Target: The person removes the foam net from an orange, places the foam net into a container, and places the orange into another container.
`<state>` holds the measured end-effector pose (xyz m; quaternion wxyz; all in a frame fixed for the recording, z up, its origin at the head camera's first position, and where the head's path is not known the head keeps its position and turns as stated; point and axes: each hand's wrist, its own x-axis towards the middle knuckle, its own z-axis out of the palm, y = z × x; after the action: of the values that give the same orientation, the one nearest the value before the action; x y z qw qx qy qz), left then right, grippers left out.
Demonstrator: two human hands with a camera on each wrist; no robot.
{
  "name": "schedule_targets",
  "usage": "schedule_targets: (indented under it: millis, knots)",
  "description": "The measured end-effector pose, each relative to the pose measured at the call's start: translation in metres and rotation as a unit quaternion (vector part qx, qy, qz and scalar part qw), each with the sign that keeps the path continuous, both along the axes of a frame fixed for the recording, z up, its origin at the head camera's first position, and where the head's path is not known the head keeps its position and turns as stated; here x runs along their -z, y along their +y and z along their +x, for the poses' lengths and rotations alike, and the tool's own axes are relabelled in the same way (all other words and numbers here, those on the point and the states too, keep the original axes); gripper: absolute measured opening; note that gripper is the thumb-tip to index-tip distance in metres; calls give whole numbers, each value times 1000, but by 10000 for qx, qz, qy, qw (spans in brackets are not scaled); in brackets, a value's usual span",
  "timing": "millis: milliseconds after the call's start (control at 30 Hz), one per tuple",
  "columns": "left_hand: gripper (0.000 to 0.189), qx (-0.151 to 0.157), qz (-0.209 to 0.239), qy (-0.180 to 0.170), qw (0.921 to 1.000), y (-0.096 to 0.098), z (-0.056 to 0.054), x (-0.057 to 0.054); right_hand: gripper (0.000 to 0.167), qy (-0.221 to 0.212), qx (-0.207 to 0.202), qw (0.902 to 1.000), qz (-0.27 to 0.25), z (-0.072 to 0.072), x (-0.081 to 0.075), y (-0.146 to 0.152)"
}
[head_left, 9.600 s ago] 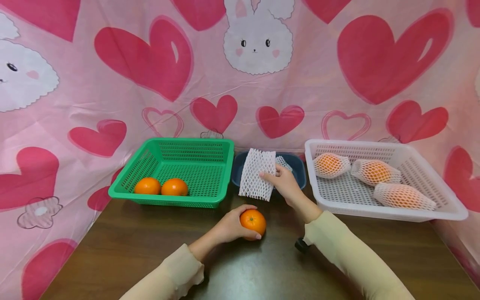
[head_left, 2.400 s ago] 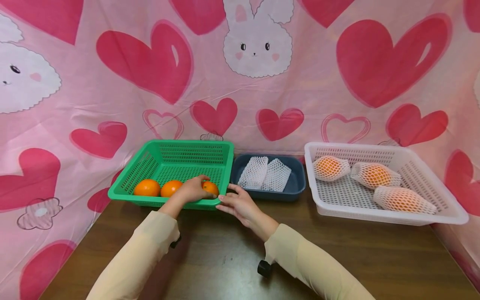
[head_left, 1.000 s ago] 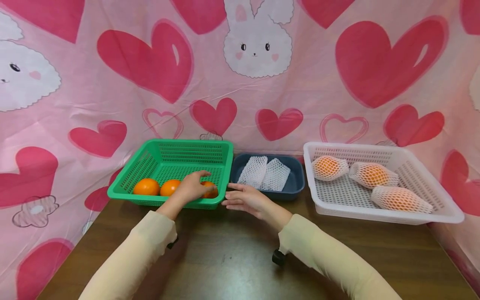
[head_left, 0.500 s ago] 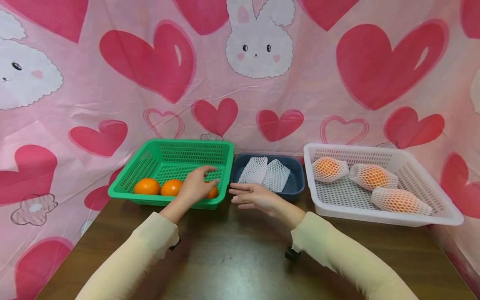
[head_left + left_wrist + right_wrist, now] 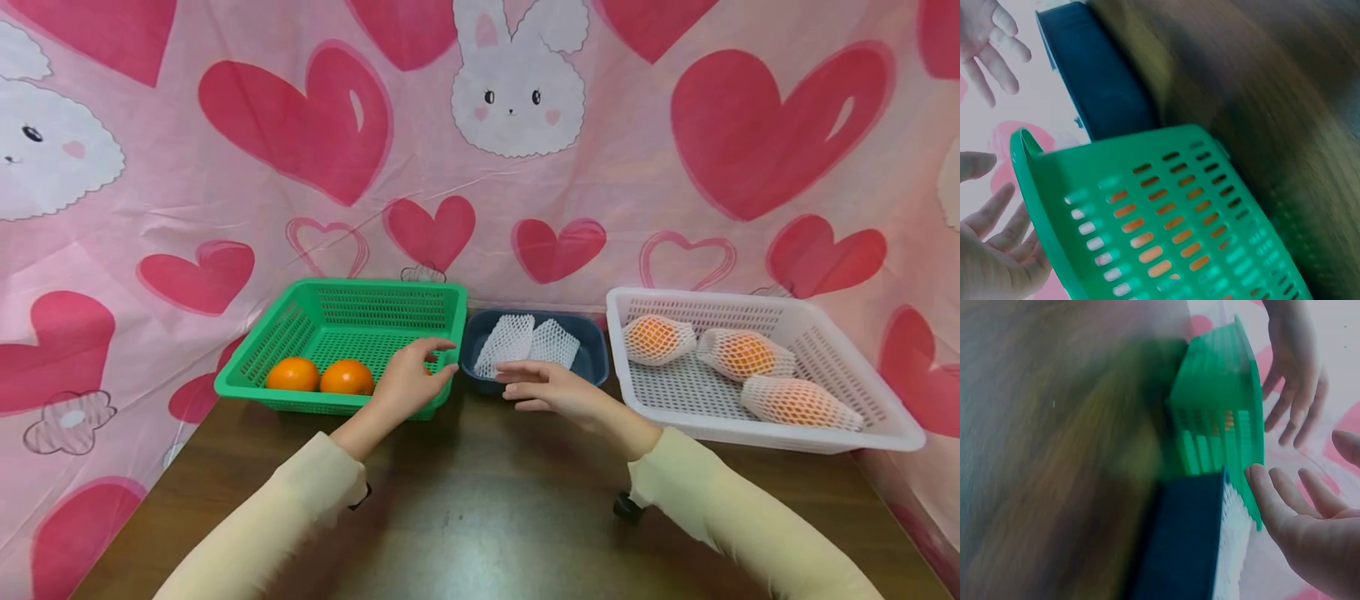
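Observation:
My left hand (image 5: 411, 379) hovers over the front right corner of the green basket (image 5: 258, 392), fingers loosely bent and holding nothing. Behind it a third orange is almost fully hidden. Two bare oranges, a left one (image 5: 292, 374) and a right one (image 5: 347, 377), lie along the basket's front wall. My right hand (image 5: 558, 392), fingers extended and grasping nothing, is in front of the dark blue tray (image 5: 598, 350). In that tray lie two white foam net sleeves, one on the left (image 5: 506, 343) and one on the right (image 5: 553, 343).
A white basket (image 5: 675, 425) on the right contains three oranges in foam nets: a left one (image 5: 658, 339), a middle one (image 5: 746, 353) and a front one (image 5: 801, 403). All containers stand on the brown wooden table (image 5: 480, 525), before a pink heart-print cloth (image 5: 622, 167).
Earlier my left hand held an orange and my right a foam net; the net went back into the tray, the orange into the green basket. Left hand has released it; both hands moved right.

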<state>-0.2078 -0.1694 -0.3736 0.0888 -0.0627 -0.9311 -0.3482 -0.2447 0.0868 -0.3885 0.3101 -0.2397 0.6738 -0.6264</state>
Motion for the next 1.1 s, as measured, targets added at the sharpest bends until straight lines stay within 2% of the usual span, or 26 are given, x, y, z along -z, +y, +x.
schedule_targets:
  millis: [167, 300, 500, 667, 833, 967, 1100]
  knots:
    - [35, 76, 242, 10, 9997, 10, 0, 1, 55, 427, 235, 9986, 209, -2, -7, 21]
    - [34, 196, 391, -17, 9990, 20, -3, 0, 54, 930, 557, 9934, 367, -3, -13, 37]
    - [30, 534, 630, 29, 9966, 38, -10, 1, 52, 1335, 1082, 9842, 421, -3, -25, 65]
    - [28, 836, 769, 26, 9935, 54, -13, 3, 51, 1596, 1421, 9751, 590, -4, -24, 89]
    - [25, 1000, 881, -189, 9909, 70, -15, 8, 45, 2090, 1837, 9566, 862, -1, -14, 108]
    - [23, 1083, 1018, -322, 9884, 83, -17, 13, 40, 2690, 2183, 9315, 1109, 2, -9, 123]
    - [21, 1236, 1203, -304, 9846, 95, -20, 19, 37, 3129, 2386, 9066, 1524, 2, -9, 138]
